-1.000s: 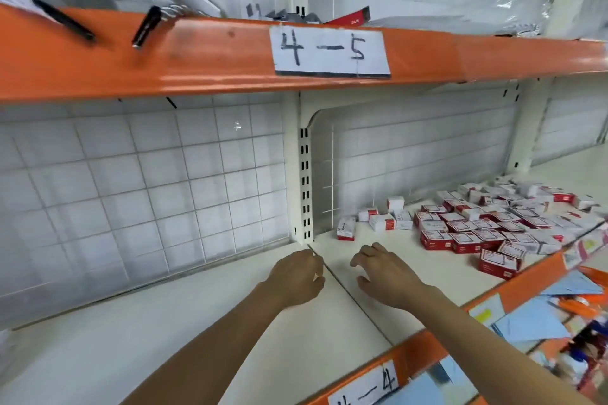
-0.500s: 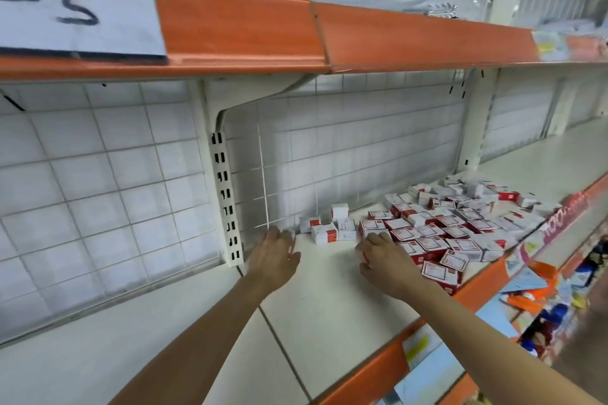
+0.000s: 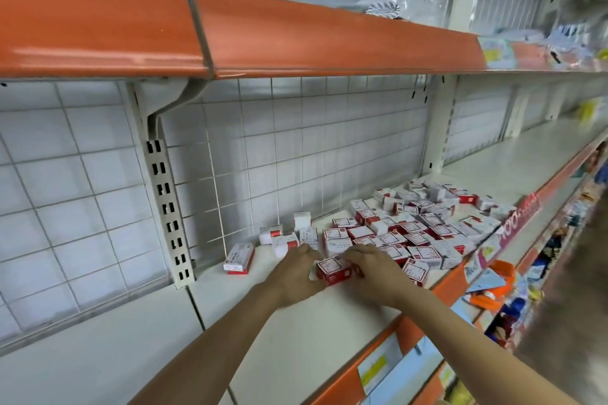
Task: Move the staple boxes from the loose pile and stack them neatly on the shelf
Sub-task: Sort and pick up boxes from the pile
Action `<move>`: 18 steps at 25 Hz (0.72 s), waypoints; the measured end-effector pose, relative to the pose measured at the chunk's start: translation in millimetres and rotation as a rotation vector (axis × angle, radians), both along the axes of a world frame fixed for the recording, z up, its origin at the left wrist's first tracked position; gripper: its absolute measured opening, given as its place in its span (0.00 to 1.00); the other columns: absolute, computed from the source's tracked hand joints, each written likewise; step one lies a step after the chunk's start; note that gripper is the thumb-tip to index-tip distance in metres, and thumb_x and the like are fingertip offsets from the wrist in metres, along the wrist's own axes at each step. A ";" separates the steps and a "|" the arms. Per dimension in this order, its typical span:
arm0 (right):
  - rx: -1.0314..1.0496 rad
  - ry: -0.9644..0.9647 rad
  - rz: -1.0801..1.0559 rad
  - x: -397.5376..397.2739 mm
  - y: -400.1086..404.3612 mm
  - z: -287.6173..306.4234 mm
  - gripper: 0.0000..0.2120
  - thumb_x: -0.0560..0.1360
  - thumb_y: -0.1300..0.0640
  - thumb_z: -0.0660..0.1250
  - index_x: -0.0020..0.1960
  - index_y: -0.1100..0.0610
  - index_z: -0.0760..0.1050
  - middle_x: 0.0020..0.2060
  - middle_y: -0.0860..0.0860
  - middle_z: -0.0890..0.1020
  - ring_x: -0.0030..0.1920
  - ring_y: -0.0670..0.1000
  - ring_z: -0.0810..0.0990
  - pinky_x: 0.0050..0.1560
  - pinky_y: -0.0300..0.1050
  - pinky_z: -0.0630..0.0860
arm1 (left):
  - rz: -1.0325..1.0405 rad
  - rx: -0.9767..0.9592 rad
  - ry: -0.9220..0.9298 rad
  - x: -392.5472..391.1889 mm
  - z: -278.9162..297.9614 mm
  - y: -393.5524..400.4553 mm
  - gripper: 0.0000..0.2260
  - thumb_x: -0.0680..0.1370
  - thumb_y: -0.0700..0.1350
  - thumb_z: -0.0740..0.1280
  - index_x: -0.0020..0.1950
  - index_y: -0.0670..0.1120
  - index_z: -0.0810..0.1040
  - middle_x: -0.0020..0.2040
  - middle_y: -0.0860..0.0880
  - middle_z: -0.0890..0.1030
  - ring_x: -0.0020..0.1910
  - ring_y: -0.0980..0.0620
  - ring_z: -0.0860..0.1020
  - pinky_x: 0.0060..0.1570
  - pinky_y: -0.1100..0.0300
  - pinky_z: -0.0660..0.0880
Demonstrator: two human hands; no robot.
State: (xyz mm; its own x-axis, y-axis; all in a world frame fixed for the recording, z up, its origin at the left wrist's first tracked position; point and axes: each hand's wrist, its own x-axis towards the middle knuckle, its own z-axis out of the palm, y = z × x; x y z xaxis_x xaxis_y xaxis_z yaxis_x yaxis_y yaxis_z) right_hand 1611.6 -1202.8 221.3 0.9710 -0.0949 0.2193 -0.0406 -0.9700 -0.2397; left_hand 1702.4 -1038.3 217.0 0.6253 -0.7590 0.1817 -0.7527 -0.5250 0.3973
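A loose pile of small red-and-white staple boxes [image 3: 414, 227] covers the right part of the cream shelf [image 3: 296, 332]. One staple box [image 3: 333, 269] is at the pile's near left edge, held between both hands. My left hand [image 3: 296, 273] grips its left end with curled fingers. My right hand [image 3: 371, 270] grips its right end from the pile side. A single box [image 3: 239, 258] lies apart on the left, close to the back grid. A few more boxes [image 3: 289, 233] sit scattered behind my hands.
An orange upper shelf edge [image 3: 296, 36] overhangs the work area. A slotted upright post [image 3: 166, 207] stands at the back left. The white wire grid [image 3: 296, 154] backs the shelf. Price tags and hanging goods [image 3: 493, 286] line the orange front edge on the right.
Both hands moved right along the shelf to the pile's edge and closed round one staple box. The view has also swung to the right.
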 end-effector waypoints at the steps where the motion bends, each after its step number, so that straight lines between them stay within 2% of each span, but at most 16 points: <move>1: -0.023 -0.007 -0.066 -0.7 -5.2 1.0 0.20 0.76 0.56 0.59 0.68 0.53 0.70 0.65 0.51 0.72 0.66 0.54 0.68 0.63 0.45 0.67 | -0.015 0.016 0.011 -1.6 -0.1 -2.6 0.21 0.75 0.50 0.68 0.66 0.47 0.71 0.62 0.48 0.71 0.64 0.51 0.67 0.64 0.60 0.65; 3: -0.129 0.071 -0.170 -0.7 -10.9 0.6 0.20 0.78 0.53 0.56 0.68 0.55 0.67 0.67 0.53 0.70 0.66 0.56 0.67 0.64 0.48 0.66 | -0.007 0.019 0.024 -5.5 -0.6 -5.5 0.22 0.74 0.52 0.69 0.65 0.47 0.71 0.60 0.48 0.72 0.62 0.50 0.69 0.61 0.58 0.67; 6: -0.182 0.127 -0.165 0.2 -13.6 -1.1 0.22 0.76 0.54 0.58 0.70 0.54 0.65 0.69 0.50 0.70 0.68 0.54 0.65 0.65 0.49 0.63 | 0.014 -0.014 0.018 -6.9 1.3 -1.1 0.17 0.74 0.50 0.68 0.60 0.46 0.74 0.58 0.47 0.73 0.57 0.50 0.72 0.57 0.60 0.69; 9: -0.164 0.107 -0.102 -2.8 -21.5 -0.7 0.27 0.73 0.57 0.62 0.71 0.51 0.64 0.68 0.48 0.71 0.67 0.52 0.65 0.63 0.46 0.62 | 0.014 -0.019 0.034 -2.5 7.1 18.9 0.11 0.73 0.46 0.69 0.55 0.47 0.76 0.53 0.50 0.75 0.52 0.53 0.73 0.51 0.63 0.71; 12: -0.101 0.041 -0.046 -3.8 -22.8 -4.1 0.26 0.72 0.61 0.62 0.69 0.50 0.68 0.65 0.49 0.74 0.65 0.51 0.67 0.62 0.44 0.65 | 0.028 -0.029 0.023 2.1 7.4 42.5 0.11 0.72 0.45 0.70 0.53 0.49 0.74 0.51 0.52 0.74 0.49 0.55 0.72 0.48 0.64 0.71; 15: -0.036 -0.013 0.014 -0.1 -18.9 -4.8 0.25 0.73 0.57 0.66 0.69 0.51 0.69 0.65 0.48 0.74 0.64 0.51 0.68 0.61 0.41 0.64 | 0.047 -0.048 -0.008 3.6 4.2 56.9 0.12 0.71 0.44 0.71 0.50 0.52 0.72 0.50 0.52 0.74 0.48 0.55 0.72 0.45 0.66 0.69; 18: -0.003 0.013 0.024 2.9 -15.3 -2.9 0.27 0.72 0.54 0.68 0.70 0.51 0.67 0.64 0.49 0.71 0.65 0.51 0.67 0.63 0.42 0.64 | 0.061 -0.058 -0.012 3.9 2.9 66.8 0.12 0.70 0.43 0.71 0.51 0.50 0.73 0.50 0.50 0.74 0.49 0.53 0.73 0.49 0.61 0.72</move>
